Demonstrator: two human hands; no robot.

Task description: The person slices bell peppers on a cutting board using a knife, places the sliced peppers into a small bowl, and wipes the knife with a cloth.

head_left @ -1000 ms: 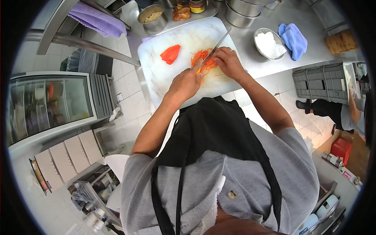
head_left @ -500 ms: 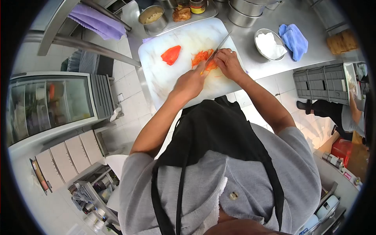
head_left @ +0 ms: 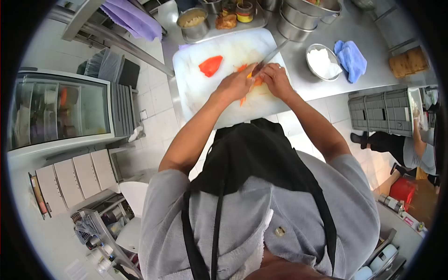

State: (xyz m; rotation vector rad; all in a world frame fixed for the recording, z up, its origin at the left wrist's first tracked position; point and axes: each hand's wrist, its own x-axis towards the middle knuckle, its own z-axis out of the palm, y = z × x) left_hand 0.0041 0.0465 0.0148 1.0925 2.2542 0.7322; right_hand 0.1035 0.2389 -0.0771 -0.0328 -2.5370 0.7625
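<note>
My left hand (head_left: 235, 85) is closed round the handle of a kitchen knife (head_left: 272, 57), whose blade slants up and away to the right. My right hand (head_left: 278, 80) sits close beside the blade, fingers curled down over orange-red pepper strips (head_left: 258, 81). Some strips lie between and below the hands, partly hidden by the fingers. Left of them, a larger piece of red pepper (head_left: 211, 66) rests alone on the white cutting board (head_left: 193, 95).
Behind the board, a tray holds a metal pot (head_left: 193, 24), a browned food piece (head_left: 226, 21) and jars (head_left: 244, 12). Metal pans (head_left: 295, 31) stand at the back. To the right are a bowl (head_left: 322, 62) with white contents and a blue cloth (head_left: 350, 60). Another person (head_left: 396, 142) is far right.
The view has shifted slightly. My left hand has turned and its fingers sit closer to the strips, covering more of them. The knife blade slants more to the right.
</note>
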